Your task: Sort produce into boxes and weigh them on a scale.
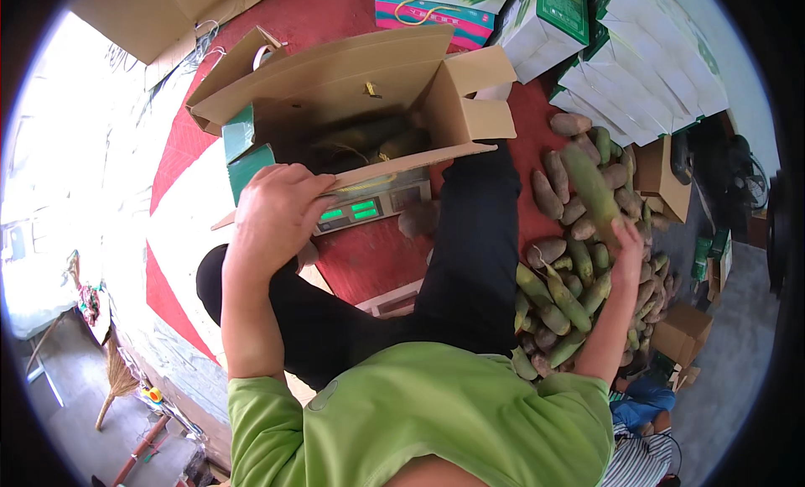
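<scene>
My left hand [283,203] grips the near flap of an open cardboard box [356,78], fingers bent over its edge. Several long green radishes [369,136] lie in the shadowed bottom of the box. Under the box's near side is a digital scale [377,207] with lit green displays. Out to the right, my right hand [625,245] is closed around the lower end of a long green radish [589,181]. This radish is held above a large pile of green radishes [570,298] and brownish tubers [547,193].
White and green cartons [646,59] stand at the back right. A small open cardboard box [662,178] sits beyond the pile. Another person in a striped top [641,462] is at the lower right. A broom [117,378] is at the left, and red covering [360,260] lies below the scale.
</scene>
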Demonstrator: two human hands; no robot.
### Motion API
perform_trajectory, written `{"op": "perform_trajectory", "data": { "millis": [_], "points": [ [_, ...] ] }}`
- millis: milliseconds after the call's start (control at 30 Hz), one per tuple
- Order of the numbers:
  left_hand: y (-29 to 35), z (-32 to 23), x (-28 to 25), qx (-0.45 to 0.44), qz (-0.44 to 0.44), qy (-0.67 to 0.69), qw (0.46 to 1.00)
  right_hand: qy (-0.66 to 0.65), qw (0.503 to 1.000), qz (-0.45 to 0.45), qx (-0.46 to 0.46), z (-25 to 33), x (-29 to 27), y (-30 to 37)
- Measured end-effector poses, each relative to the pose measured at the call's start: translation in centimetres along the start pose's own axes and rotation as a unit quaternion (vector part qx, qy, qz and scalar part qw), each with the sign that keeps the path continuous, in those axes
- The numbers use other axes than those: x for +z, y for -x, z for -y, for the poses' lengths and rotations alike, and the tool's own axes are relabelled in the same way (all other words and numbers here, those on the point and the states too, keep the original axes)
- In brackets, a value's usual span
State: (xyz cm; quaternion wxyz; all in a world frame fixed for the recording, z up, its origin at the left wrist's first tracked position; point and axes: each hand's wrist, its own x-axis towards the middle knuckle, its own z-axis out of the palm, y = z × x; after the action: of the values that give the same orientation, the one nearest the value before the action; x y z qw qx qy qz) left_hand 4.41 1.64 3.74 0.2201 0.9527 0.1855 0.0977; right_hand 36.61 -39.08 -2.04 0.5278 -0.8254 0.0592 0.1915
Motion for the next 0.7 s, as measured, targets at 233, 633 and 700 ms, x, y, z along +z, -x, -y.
{"op": "perform_trajectory", "data": {
  "millis": [233,633,700],
  "points": [
    [0.5,-1.0,1.2,0.041,-0.005,-0.142,0.989,0.045,0.942,0.225,-0.244,14.5,9.9,2.7],
    [0.8,-0.4,1.3,0.070,-0.019,-0.109,0.991,0.273,0.799,0.444,-0.301,15.1,29.7,4.2],
    [0.5,-0.2,1.2,0.077,-0.009,-0.108,0.991,0.282,0.760,0.437,-0.391,13.6,30.9,4.3]
  ]
}}
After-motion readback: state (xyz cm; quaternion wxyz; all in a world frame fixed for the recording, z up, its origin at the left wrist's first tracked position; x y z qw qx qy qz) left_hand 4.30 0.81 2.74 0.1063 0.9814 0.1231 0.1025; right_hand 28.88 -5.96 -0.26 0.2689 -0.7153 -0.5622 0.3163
